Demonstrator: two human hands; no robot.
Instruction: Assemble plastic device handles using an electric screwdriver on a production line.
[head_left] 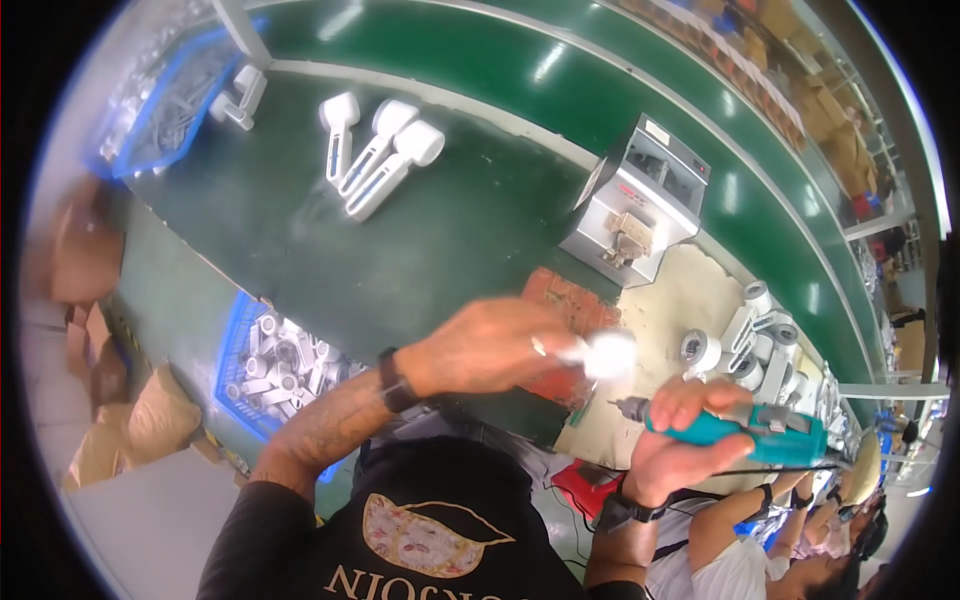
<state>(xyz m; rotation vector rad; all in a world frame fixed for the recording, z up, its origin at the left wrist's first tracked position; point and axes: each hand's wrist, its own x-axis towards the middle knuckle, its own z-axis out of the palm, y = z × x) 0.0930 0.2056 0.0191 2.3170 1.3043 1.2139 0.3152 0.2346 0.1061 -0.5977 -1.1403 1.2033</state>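
Note:
My left hand (490,345) is closed on a small white plastic part (605,354) that shows blurred and bright at my fingertips. Just right of and below it, my right hand (685,430) grips a teal electric screwdriver (755,425), whose metal tip (628,406) points left toward the white part. Both hands hover above the tan work mat (665,300) at the edge of the green bench (430,240). A black wristband sits on each wrist.
Three white handle-shaped housings (375,150) lie on the green bench (430,240). A blue bin (280,365) of white parts sits at my left. A grey bench-top machine (640,200) stands behind the mat, finished white units (760,335) to its right. Co-workers sit at lower right.

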